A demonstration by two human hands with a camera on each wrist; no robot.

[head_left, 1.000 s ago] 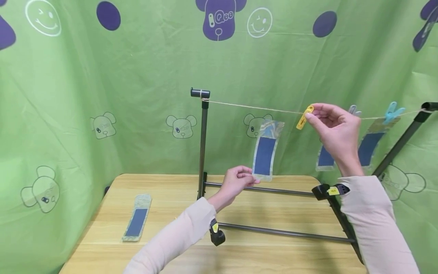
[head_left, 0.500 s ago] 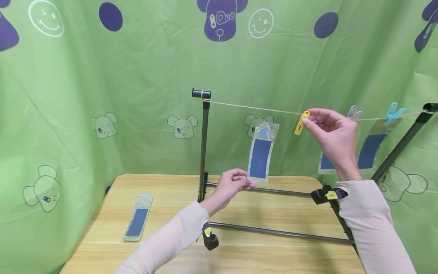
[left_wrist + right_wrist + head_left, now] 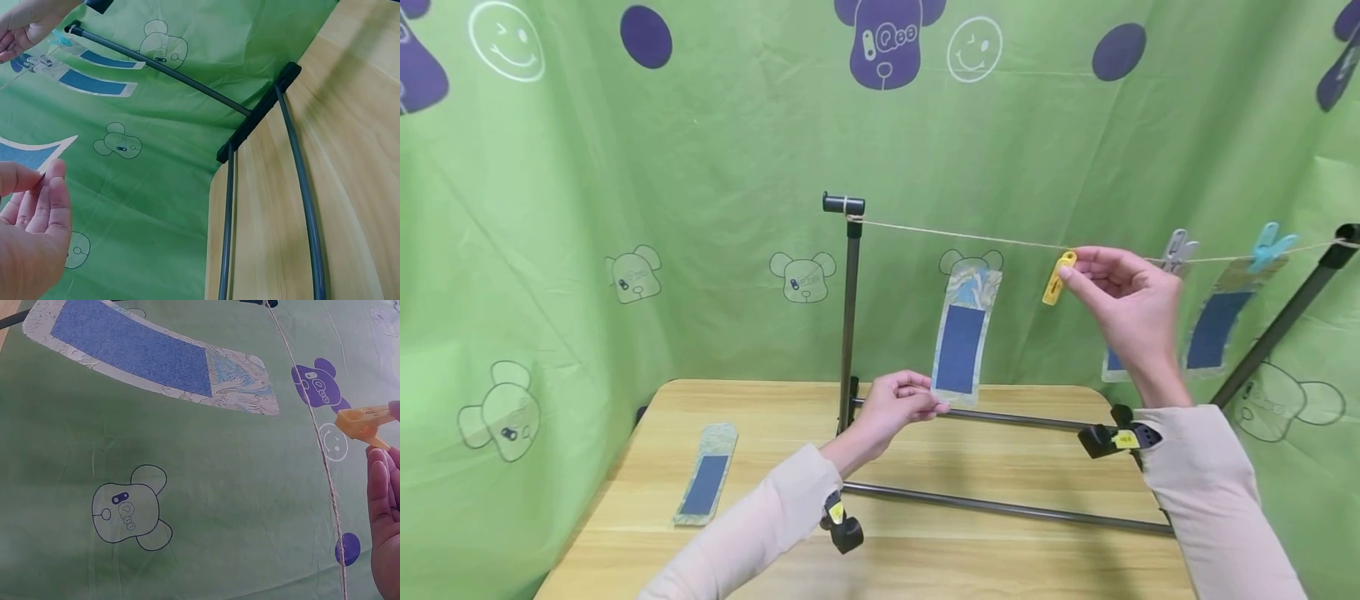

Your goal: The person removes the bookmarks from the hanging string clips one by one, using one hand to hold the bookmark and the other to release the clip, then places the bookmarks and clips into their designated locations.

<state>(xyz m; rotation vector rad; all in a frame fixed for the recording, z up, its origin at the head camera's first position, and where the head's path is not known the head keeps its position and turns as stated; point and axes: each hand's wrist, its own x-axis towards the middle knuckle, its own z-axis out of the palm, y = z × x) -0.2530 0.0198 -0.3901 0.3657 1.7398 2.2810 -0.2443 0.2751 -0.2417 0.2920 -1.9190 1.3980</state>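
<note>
My left hand [image 3: 891, 408] pinches the lower corner of a bookmark-like strip [image 3: 962, 333] with a blue panel and marbled border. The strip stands up from those fingers, its top a little below the twine line [image 3: 955, 233]. Between thumb and fingertips, my right hand [image 3: 1135, 308] holds a yellow clothespin [image 3: 1058, 279] near the line, to the right of the strip. In the right wrist view the clothespin [image 3: 362, 422] is apart from the strip [image 3: 144, 356]. Farther right, a grey clothespin [image 3: 1176, 248] and a light-blue clothespin [image 3: 1270, 246] sit on the line above two similar hanging strips.
A black tube frame [image 3: 850, 317] on the wooden table [image 3: 790, 517] carries the line between two posts. Its crossbars [image 3: 1000, 504] run low over the tabletop. Another strip [image 3: 706, 475] lies on the table at left. A green printed curtain [image 3: 730, 150] surrounds the table.
My left hand has moved left and slightly down with the strip. The right hand, still pinching the yellow clothespin, has dropped slightly and shifted a little left.
</note>
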